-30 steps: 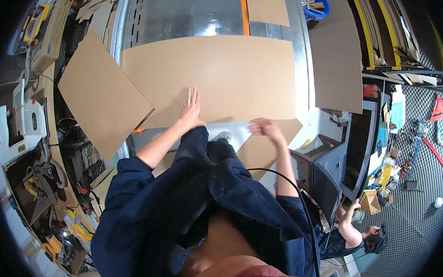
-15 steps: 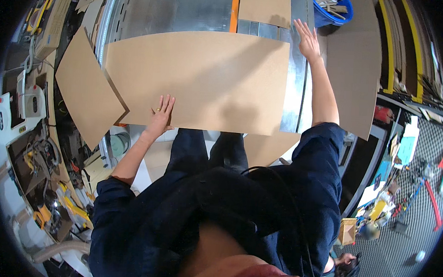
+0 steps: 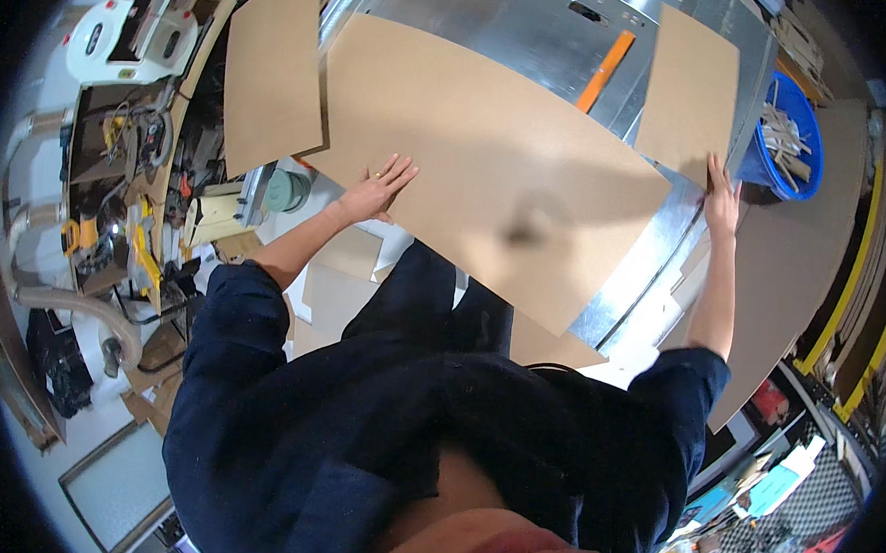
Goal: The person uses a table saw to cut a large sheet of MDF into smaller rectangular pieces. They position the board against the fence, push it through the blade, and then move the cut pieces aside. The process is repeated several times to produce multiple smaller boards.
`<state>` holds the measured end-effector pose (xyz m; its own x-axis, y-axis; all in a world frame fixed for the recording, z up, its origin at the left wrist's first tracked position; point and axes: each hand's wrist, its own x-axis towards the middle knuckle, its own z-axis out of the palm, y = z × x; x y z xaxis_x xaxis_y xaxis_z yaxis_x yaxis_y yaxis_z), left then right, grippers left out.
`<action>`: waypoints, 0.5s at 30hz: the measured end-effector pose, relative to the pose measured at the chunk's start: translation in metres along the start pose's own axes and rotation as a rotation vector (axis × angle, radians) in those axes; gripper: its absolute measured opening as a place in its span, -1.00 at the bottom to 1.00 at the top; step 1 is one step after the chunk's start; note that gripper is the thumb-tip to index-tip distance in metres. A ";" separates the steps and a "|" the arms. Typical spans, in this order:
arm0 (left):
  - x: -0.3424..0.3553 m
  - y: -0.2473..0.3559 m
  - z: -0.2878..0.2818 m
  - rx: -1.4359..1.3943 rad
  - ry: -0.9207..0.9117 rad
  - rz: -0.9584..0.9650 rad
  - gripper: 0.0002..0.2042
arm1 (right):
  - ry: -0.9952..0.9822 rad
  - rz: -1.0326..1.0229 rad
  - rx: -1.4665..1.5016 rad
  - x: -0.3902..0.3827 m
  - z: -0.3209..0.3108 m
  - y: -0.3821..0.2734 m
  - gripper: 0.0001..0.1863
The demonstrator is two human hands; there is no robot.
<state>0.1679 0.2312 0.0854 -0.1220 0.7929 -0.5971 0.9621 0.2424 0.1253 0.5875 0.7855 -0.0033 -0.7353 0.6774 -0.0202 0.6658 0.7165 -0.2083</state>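
One head-worn fisheye view, close above the wearer's chest (image 3: pixel 375 423), downward over both hands (image 3: pixel 377 191) (image 3: pixel 722 199) and metal table (image 3: pixel 491 34)

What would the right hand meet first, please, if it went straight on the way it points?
Probably the small brown board; the right hand is at its near corner, though touch is unclear.

Dark navy shirt (image 3: pixel 354 442), dark trousers (image 3: pixel 412 290), one ring (image 3: pixel 378 175).
The shirt is loose and plain, with an open neck and a flap-like fold beside it; its left sleeve (image 3: pixel 226 315) and right sleeve (image 3: pixel 684 399) are wide and end near the elbows in thick, folded-looking cuffs. Beyond the shirt's front edge show the trouser legs, a short curve of black cord (image 3: pixel 555 368), and the left hand (image 3: pixel 375 192), which wears the ring, gold-toned and slim.
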 end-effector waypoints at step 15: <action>0.010 -0.006 0.004 -0.047 0.041 0.022 0.23 | 0.367 1.060 0.364 -0.035 0.029 -0.013 -0.09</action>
<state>0.1620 0.2355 0.0756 -0.1123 0.8202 -0.5609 0.9521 0.2505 0.1757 0.6012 0.7473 -0.0283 0.2833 0.9556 -0.0808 0.8033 -0.2824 -0.5244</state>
